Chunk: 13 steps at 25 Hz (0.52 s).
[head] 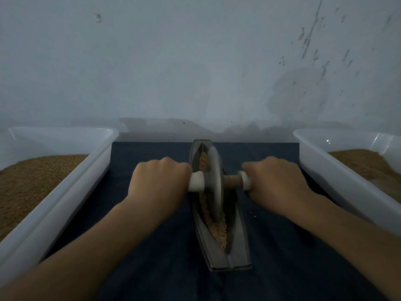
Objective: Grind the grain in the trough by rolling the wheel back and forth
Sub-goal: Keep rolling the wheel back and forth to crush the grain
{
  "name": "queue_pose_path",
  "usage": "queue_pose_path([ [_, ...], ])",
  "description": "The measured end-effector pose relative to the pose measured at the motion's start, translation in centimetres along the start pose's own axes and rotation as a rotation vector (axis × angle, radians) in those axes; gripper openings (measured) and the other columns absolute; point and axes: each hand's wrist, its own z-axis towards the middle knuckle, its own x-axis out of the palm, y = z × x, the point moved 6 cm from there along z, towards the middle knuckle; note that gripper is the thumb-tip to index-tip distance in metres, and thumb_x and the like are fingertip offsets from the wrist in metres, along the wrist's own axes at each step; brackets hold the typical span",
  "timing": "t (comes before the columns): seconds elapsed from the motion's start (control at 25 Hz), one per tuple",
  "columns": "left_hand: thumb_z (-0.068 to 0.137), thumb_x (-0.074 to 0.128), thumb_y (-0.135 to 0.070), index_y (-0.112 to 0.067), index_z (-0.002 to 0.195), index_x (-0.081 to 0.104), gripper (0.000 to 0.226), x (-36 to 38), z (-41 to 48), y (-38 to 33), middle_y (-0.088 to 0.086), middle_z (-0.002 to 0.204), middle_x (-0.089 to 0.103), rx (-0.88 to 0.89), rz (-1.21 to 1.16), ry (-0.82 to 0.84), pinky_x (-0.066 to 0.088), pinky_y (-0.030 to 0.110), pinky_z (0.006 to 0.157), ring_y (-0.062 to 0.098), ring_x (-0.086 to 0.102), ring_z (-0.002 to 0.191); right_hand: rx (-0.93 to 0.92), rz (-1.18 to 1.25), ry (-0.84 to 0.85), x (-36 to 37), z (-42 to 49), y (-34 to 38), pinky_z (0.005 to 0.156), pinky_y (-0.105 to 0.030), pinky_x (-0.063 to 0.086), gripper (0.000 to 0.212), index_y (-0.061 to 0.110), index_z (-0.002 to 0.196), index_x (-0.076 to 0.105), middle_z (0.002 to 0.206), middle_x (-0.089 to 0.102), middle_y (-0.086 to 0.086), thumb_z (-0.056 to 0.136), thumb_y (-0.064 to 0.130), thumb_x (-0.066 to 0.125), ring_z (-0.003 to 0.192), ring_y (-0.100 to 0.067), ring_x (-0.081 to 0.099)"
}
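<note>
On dark blue cloth (152,246), centre of bench: narrow metal trough (237,257) lying lengthwise away from the person. Grinding wheel (216,183) stands on edge in the groove, about mid-length, its rim blurred. Left hand (158,181) fist-wrapped round the left handle at its white collar (196,181); right hand (275,183) likewise round the right handle, with the wooden axle (233,181) bare between hand and wheel. Grain (220,232) lies along the groove on both sides of the wheel.

Progress, as judged: kernels look coarse and separate, with no fine meal discernible. Grinding is under way but far from done. White tubs left (65,192) and right (325,170) both hold brown grain.
</note>
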Motion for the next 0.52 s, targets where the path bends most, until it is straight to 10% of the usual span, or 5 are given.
queue_pose_path([
  [0.2, 0.081, 0.067, -0.037, -0.033, 0.078, 0.033, 0.035, -1.2, -1.5, -0.5, -0.009, 0.061, 0.025, 0.030, 0.047, 0.022, 0.011, 0.028, 0.044, 0.012, 0.018, 0.047, 0.002, -0.028, 0.013, -1.3, -2.7, -0.1, 0.044, -0.024, 0.012, 0.042, 0.036, 0.060, 0.026, 0.058, 0.038, 0.011, 0.066, 0.041, 0.067, 0.049, -0.001, 0.031],
  [0.52, 0.087, 0.061, -0.021, -0.023, 0.094, 0.065, 0.008, 3.1, 6.9, 1.3, 0.003, 0.081, 0.060, -0.097, 0.013, -0.009, 0.037, 0.034, 0.056, 0.029, 0.063, 0.074, 0.114, 0.022, 0.045, 2.6, 7.9, -0.8, 0.060, -0.030, 0.040, 0.011, 0.031, 0.082, 0.056, 0.087, 0.065, 0.000, 0.085, 0.029, 0.066, 0.074, -0.024, 0.057],
])
